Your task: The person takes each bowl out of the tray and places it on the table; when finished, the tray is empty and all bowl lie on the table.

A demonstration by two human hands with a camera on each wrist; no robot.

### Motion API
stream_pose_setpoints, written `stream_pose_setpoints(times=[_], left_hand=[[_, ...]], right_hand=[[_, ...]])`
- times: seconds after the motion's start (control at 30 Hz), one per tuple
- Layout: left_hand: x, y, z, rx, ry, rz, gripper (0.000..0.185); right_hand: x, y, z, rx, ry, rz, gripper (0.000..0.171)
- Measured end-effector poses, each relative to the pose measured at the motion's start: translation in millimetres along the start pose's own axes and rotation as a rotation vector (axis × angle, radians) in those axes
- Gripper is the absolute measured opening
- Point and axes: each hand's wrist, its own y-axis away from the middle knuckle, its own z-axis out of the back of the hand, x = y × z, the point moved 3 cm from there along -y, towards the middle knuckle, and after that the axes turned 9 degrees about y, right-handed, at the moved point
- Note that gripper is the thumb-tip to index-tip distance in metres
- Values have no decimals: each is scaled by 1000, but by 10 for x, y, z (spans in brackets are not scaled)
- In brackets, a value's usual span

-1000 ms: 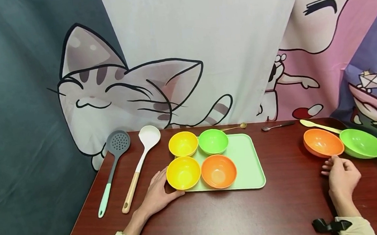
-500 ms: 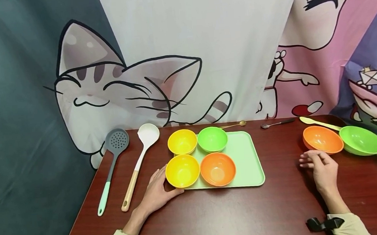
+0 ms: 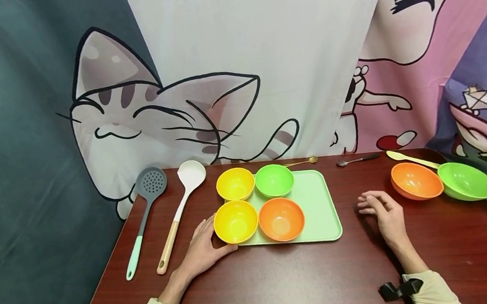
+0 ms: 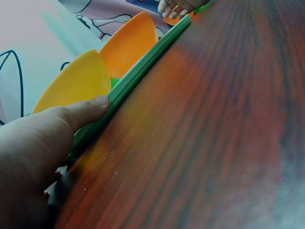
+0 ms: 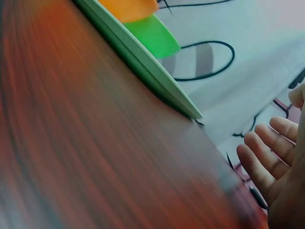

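My left hand (image 3: pixel 203 246) rests at the front left corner of a pale green tray (image 3: pixel 316 208), its thumb straight along the tray's front edge. In the left wrist view the thumb (image 4: pixel 90 113) lies against the edge just below a yellow bowl (image 4: pixel 78 81). On the tray stand a near yellow bowl (image 3: pixel 236 222), a far yellow bowl (image 3: pixel 235 184), a green bowl (image 3: pixel 274 181) and an orange bowl (image 3: pixel 281 219). My right hand (image 3: pixel 387 217) holds nothing, between the tray and the right-hand orange bowl (image 3: pixel 416 181). Its loosely bent fingers (image 5: pixel 267 148) show in the right wrist view.
A slotted turner (image 3: pixel 151 183) and a white ladle (image 3: pixel 192 175) lie left of the tray. Behind are a gold spoon (image 3: pixel 313 159) and a small fork (image 3: pixel 357 160). A green bowl (image 3: pixel 466 181) and a yellow-green handled utensil (image 3: pixel 411 159) lie far right. A printed curtain (image 3: pixel 279 63) hangs behind.
My right hand has moved left, away from the orange bowl at the right, toward the tray. My left hand and the bowls have stayed in place.
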Motion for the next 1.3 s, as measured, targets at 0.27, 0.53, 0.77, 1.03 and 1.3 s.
stream_pose_setpoints(times=[0.27, 0.53, 0.77, 1.03, 1.3], left_hand=[[0, -1, -2, 3, 11, 18, 97], [6, 7, -20, -10, 14, -13, 95], [8, 4, -14, -13, 22, -20, 95], [39, 60, 34, -25, 24, 7, 96], [4, 23, 15, -3, 8, 0, 94]], right_hand=[[-13, 18, -276, 47, 80, 12, 23], [-5, 67, -508, 154, 151, 36, 21], [-10, 91, -595, 196, 165, 47, 23], [-25, 102, -859, 286, 243, 45, 21], [10, 190, -1019, 298, 537, 32, 26]])
